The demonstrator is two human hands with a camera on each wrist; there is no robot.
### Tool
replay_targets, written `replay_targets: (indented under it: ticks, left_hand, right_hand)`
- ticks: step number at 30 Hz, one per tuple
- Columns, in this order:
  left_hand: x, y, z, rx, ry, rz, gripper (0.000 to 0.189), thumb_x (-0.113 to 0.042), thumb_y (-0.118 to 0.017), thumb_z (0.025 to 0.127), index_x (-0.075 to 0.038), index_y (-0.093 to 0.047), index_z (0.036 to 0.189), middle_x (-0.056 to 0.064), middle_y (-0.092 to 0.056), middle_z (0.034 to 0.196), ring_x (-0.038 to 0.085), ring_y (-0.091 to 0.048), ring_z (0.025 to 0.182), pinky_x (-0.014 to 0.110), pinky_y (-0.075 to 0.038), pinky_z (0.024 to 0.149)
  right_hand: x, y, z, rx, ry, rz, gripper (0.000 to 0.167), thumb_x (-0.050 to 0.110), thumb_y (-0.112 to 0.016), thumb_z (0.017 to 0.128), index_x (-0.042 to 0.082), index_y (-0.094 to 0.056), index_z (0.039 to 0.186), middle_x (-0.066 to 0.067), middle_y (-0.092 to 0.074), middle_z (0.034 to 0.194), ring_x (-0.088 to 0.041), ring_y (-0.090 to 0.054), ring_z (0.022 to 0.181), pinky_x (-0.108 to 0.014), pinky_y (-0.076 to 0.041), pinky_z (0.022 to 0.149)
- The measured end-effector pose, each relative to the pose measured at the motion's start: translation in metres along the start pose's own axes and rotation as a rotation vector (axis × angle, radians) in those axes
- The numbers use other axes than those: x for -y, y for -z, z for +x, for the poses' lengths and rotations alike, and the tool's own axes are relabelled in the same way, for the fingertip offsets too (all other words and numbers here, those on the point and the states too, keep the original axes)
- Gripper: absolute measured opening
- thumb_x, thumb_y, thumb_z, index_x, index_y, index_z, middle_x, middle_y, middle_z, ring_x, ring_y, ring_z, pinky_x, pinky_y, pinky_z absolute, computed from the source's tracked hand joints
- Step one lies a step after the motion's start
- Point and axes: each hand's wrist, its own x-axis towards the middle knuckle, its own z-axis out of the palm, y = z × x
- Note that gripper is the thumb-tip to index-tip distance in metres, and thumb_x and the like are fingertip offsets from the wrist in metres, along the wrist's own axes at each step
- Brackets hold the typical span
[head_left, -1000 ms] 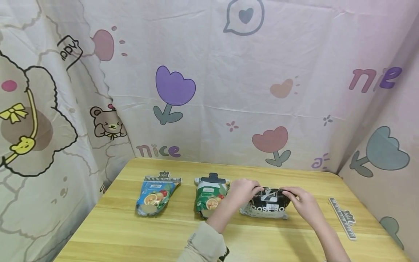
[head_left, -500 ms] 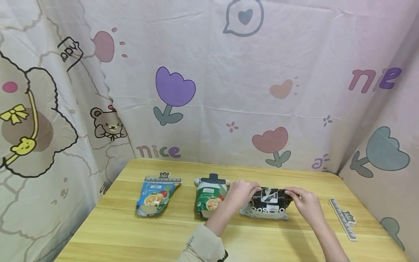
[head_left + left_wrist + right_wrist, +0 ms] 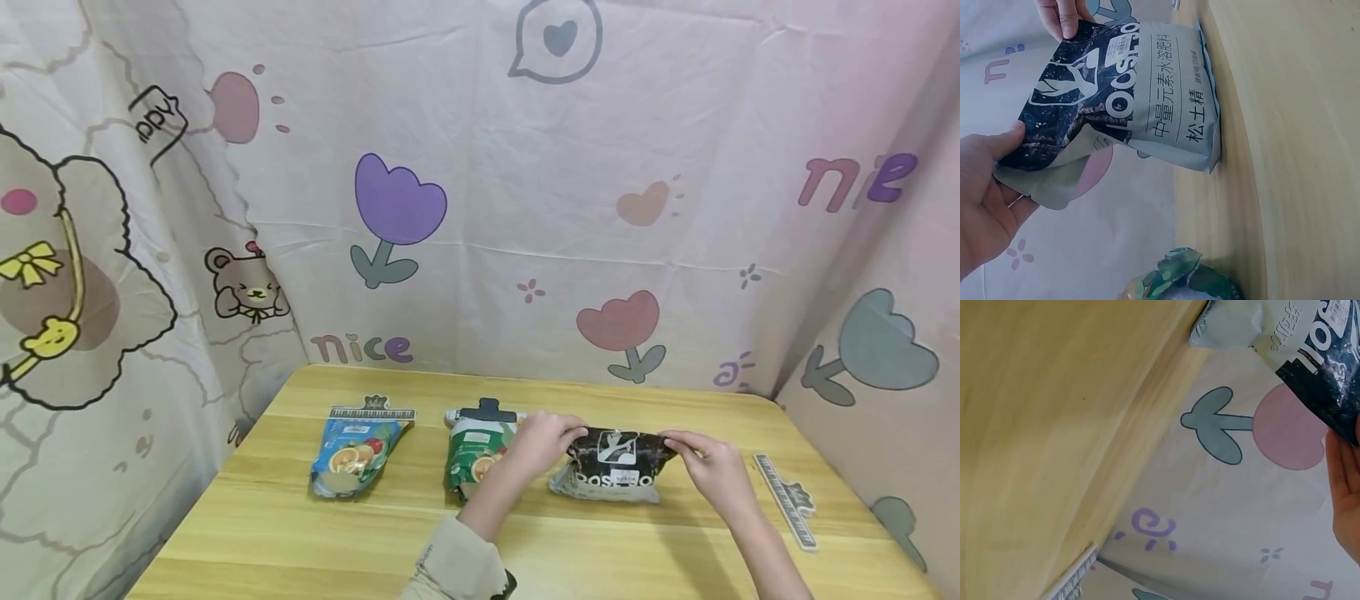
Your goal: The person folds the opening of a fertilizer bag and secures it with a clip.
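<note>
A black and pale grey fertilizer bag [image 3: 618, 471] stands on the table, its lower edge resting on the wood. My left hand [image 3: 549, 443] pinches the bag's top left corner, thumb in front and fingers behind, as the left wrist view shows. At the top right corner my right hand [image 3: 711, 471] pinches the bag's edge. Between both hands the black top edge is stretched out sideways. Just left of my left hand, and partly hidden by that arm, is a green fruit-print bag [image 3: 476, 454] with a black clip [image 3: 489, 410] across its top.
A blue fruit-print bag [image 3: 352, 458] with a piano-key clip [image 3: 372, 412] lies at the left of the wooden table [image 3: 300, 542]. Another piano-key clip [image 3: 787, 502] lies loose at the right. A printed curtain [image 3: 487, 183] hangs behind.
My hands have drawn slightly apart, the left one leftward and the right one rightward. The bag's top edge is now spread wider and straighter. The other bags and clips have stayed put.
</note>
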Motion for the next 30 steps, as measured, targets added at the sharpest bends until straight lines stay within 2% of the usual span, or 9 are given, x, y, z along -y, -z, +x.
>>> replay_targets:
  ticks: [3,5,6,9,13,18,24,27,30]
  left_hand:
    - [-0.004,0.000,0.002,0.031,0.015,0.036,0.023,-0.029,-0.054,0.093,-0.019,-0.069,0.107,-0.007,-0.068,0.086,0.000,-0.046,0.051,0.014,-0.036,0.048]
    - [-0.008,0.001,0.005,0.043,0.008,0.107,0.023,-0.032,-0.055,0.093,-0.022,-0.068,0.109,-0.010,-0.067,0.083,0.001,-0.040,0.049,0.015,-0.032,0.045]
    - [-0.011,0.000,0.007,0.045,-0.007,0.151,0.022,-0.033,-0.055,0.093,-0.024,-0.068,0.108,-0.012,-0.066,0.081,0.001,-0.040,0.048,0.016,-0.031,0.044]
    - [-0.018,-0.002,0.011,0.024,-0.088,0.290,0.021,-0.038,-0.056,0.091,-0.029,-0.069,0.104,-0.016,-0.066,0.079,0.000,-0.048,0.054,0.015,-0.032,0.045]
    - [-0.024,-0.008,0.014,-0.030,-0.151,0.377,0.020,-0.039,-0.055,0.091,-0.030,-0.071,0.099,-0.018,-0.066,0.081,0.000,-0.056,0.061,0.014,-0.036,0.048]
    - [-0.026,-0.011,0.012,-0.055,-0.129,0.404,0.021,-0.039,-0.054,0.092,-0.030,-0.072,0.099,-0.016,-0.066,0.075,0.000,-0.045,0.049,0.015,-0.031,0.043]
    - [-0.027,-0.011,0.011,-0.089,-0.127,0.405,0.021,-0.037,-0.053,0.092,-0.029,-0.072,0.096,-0.017,-0.059,0.062,0.001,-0.034,0.044,0.015,-0.026,0.041]
    - [-0.026,-0.010,0.011,-0.090,-0.133,0.404,0.021,-0.038,-0.053,0.092,-0.029,-0.072,0.096,-0.017,-0.060,0.063,0.000,-0.041,0.046,0.015,-0.028,0.041]
    - [-0.021,-0.008,0.012,-0.051,-0.111,0.344,0.022,-0.039,-0.054,0.091,-0.029,-0.072,0.095,-0.017,-0.065,0.074,0.000,-0.054,0.056,0.014,-0.034,0.046]
  right_hand:
    - [0.004,-0.002,0.001,0.027,-0.012,0.015,0.024,-0.001,-0.078,0.066,0.008,-0.072,0.087,-0.006,-0.069,0.082,-0.011,-0.053,0.052,-0.021,-0.043,0.056]
    - [0.009,-0.004,0.003,0.041,0.009,0.041,0.026,0.002,-0.079,0.066,0.009,-0.072,0.090,-0.004,-0.069,0.086,-0.018,-0.062,0.068,-0.022,-0.046,0.065]
    - [0.012,-0.006,0.004,0.045,0.035,0.056,0.027,0.002,-0.079,0.066,0.009,-0.072,0.091,-0.003,-0.069,0.087,-0.020,-0.063,0.076,-0.023,-0.047,0.070]
    - [0.022,-0.012,0.009,0.044,0.121,0.115,0.029,-0.003,-0.077,0.065,0.007,-0.071,0.091,-0.002,-0.069,0.087,-0.019,-0.064,0.076,-0.020,-0.047,0.071]
    - [0.034,-0.021,0.015,0.038,0.179,0.138,0.030,-0.007,-0.075,0.065,0.007,-0.071,0.091,0.000,-0.068,0.085,-0.016,-0.064,0.075,-0.020,-0.048,0.071]
    - [0.039,-0.028,0.016,-0.009,0.182,0.132,0.029,-0.010,-0.075,0.062,0.007,-0.071,0.086,0.000,-0.067,0.079,-0.015,-0.063,0.070,-0.021,-0.048,0.065]
    - [0.043,-0.032,0.017,-0.083,0.176,0.080,0.024,-0.009,-0.075,0.061,0.005,-0.071,0.080,-0.004,-0.067,0.074,-0.018,-0.064,0.065,-0.028,-0.049,0.058]
    - [0.043,-0.031,0.018,-0.079,0.159,0.091,0.023,-0.008,-0.076,0.061,0.005,-0.072,0.080,-0.004,-0.068,0.075,-0.019,-0.064,0.066,-0.027,-0.049,0.060]
    - [0.041,-0.028,0.018,-0.042,0.129,0.122,0.024,-0.009,-0.076,0.063,0.006,-0.072,0.082,-0.002,-0.068,0.077,-0.018,-0.063,0.068,-0.022,-0.048,0.064]
